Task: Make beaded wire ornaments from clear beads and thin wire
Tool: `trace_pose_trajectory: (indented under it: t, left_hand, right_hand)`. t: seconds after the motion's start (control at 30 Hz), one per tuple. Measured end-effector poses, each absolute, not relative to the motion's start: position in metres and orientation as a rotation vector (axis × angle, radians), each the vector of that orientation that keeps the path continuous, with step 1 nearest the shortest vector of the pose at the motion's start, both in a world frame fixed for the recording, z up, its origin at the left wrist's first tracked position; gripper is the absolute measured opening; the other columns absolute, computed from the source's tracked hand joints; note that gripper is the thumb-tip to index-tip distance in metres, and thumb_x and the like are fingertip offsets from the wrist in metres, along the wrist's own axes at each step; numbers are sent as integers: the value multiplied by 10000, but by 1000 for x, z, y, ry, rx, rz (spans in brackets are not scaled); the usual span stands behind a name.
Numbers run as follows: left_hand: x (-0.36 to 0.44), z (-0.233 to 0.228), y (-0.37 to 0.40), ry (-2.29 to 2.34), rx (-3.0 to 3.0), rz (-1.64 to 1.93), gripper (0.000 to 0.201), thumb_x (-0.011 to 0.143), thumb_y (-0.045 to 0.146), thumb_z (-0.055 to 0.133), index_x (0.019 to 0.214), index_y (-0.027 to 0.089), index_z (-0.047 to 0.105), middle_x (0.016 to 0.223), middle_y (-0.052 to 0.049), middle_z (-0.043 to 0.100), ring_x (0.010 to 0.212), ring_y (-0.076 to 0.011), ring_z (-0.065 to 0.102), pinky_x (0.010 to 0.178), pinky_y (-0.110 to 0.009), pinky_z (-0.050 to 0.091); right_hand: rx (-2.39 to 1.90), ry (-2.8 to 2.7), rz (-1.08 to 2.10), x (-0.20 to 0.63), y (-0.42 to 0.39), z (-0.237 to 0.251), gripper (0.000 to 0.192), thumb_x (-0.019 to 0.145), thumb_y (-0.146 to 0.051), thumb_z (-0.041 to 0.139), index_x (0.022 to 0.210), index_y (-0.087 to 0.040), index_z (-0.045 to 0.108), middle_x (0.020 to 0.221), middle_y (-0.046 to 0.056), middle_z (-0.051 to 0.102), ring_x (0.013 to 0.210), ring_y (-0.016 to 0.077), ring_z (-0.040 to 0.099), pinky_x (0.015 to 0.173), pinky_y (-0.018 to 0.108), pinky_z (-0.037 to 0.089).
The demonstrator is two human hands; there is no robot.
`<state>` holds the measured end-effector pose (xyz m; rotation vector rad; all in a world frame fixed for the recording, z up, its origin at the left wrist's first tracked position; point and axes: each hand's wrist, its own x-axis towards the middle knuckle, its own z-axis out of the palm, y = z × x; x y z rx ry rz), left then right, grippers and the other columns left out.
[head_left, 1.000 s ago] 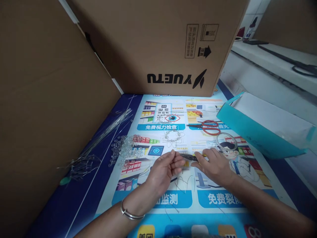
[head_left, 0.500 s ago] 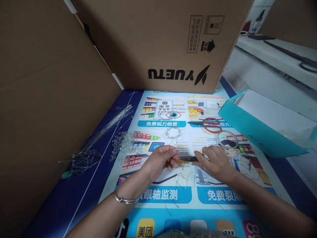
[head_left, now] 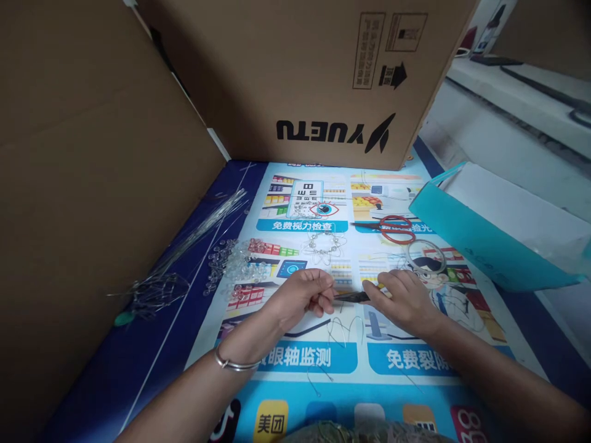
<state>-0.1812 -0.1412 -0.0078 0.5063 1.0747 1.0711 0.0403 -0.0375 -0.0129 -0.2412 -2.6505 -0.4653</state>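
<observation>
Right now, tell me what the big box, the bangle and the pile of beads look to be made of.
The big box looks like brown corrugated cardboard, matte, with black print on its face. The bangle on the left wrist looks like metal: silvery, with a shine. The beads are clear and glint; glass or plastic, I cannot tell which. The pliers between the hands have dark jaws, probably steel.

On the tabletop (head_left: 152, 369), the left hand (head_left: 305, 295) and right hand (head_left: 404, 301) meet at the pliers (head_left: 353, 297). Beads (head_left: 235, 271) lie left of them, wire rods (head_left: 194, 237) farther left. Scissors (head_left: 392, 229) lie behind, a bag (head_left: 484, 246) to the right, boxes (head_left: 300, 74) at the back.
</observation>
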Motion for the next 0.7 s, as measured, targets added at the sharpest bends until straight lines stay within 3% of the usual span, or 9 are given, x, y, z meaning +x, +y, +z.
trace_pose_trajectory:
  t: [0.7]
  left_hand:
    - [-180,-6,-142,1023,429,1049,213,733,301,646,706,104,567,563,-11,601,428,-91,585,360,-150,412]
  right_hand:
    - [-173,-2594,-493,40,-38,-8,309,755,-137,605,1043,-228,544,864,59,575,806,192,510,675,327,387]
